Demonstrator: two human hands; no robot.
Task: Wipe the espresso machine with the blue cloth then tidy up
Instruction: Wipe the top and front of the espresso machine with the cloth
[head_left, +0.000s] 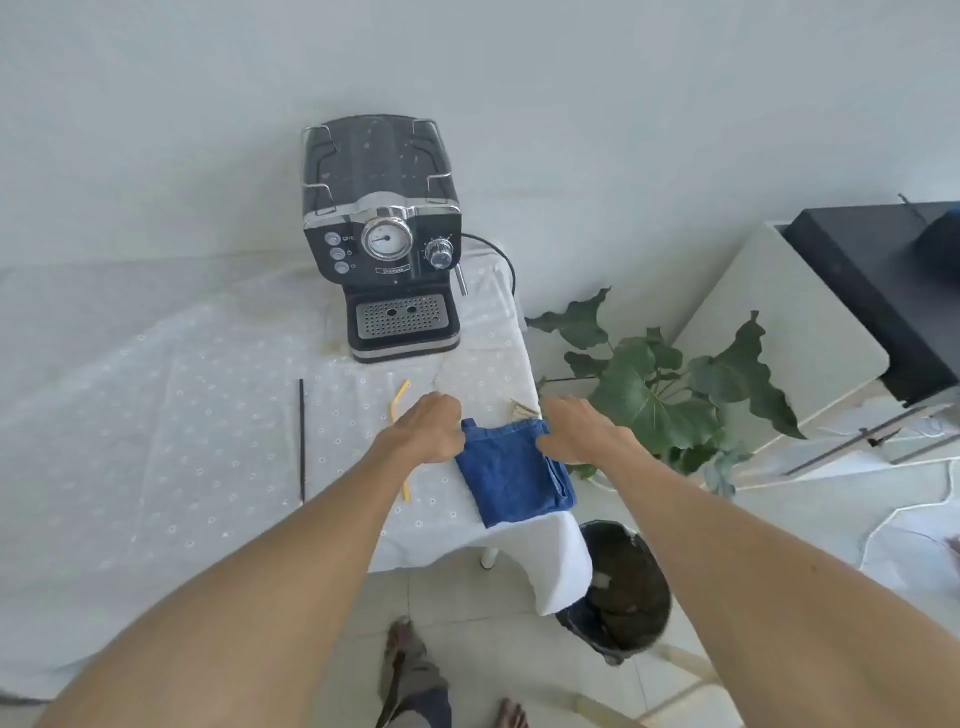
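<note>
1. Table (156, 415), white-clothed, as I view it.
2. Espresso machine (384, 239), upright at its far edge.
3. Blue cloth (511, 473), folded on the near right corner.
4. My left hand (426, 428) and right hand (576, 428): fingers curled, gripping the cloth's top corners.
5. Yellow straw (400, 402), beside my left hand.

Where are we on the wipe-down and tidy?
Done: nothing clearly; the espresso machine top shows specks. In hand: left hand and right hand grip the folded blue cloth at the table edge. Left: wiping, clearing the yellow straw and black stick.
</note>
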